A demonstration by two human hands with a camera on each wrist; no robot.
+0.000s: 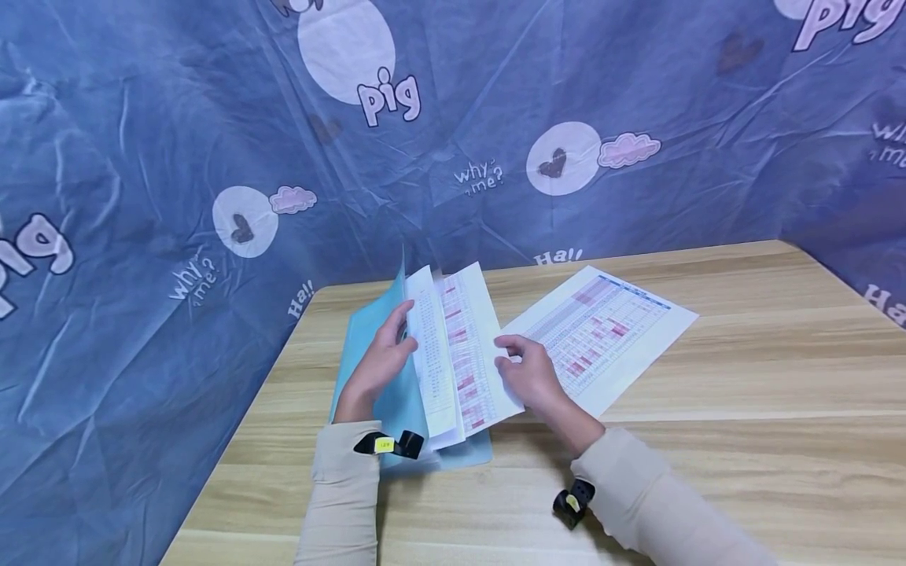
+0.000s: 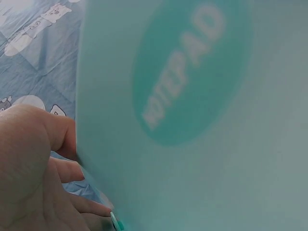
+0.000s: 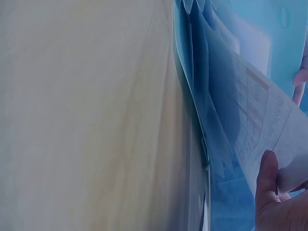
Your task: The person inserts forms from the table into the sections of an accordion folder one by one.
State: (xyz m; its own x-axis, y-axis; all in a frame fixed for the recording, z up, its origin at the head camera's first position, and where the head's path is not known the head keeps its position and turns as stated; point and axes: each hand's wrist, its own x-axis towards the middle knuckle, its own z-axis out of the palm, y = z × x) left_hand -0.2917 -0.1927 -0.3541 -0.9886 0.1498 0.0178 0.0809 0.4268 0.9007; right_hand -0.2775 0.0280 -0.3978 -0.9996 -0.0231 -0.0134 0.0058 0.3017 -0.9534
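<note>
A light blue folder (image 1: 403, 409) stands partly open on the table, with its cover raised. My left hand (image 1: 382, 354) grips the cover's edge; in the left wrist view the cover (image 2: 192, 178) bears the word NOTEPAD. Between thumb and fingers, my right hand (image 1: 534, 377) pinches the right edge of a printed sheet (image 1: 467, 354) with pink-marked cells. That sheet lies at the folder's opening, beside another printed page (image 1: 430, 354). In the right wrist view, clear sleeves (image 3: 216, 115) fan out behind the held paper (image 3: 255, 101).
A loose printed sheet (image 1: 616, 338) with a blue header row lies slanted on the wooden table (image 1: 750, 377), right of the folder and partly behind my right hand. Blue patterned cloth (image 1: 453, 141) hangs behind the table and at its sides.
</note>
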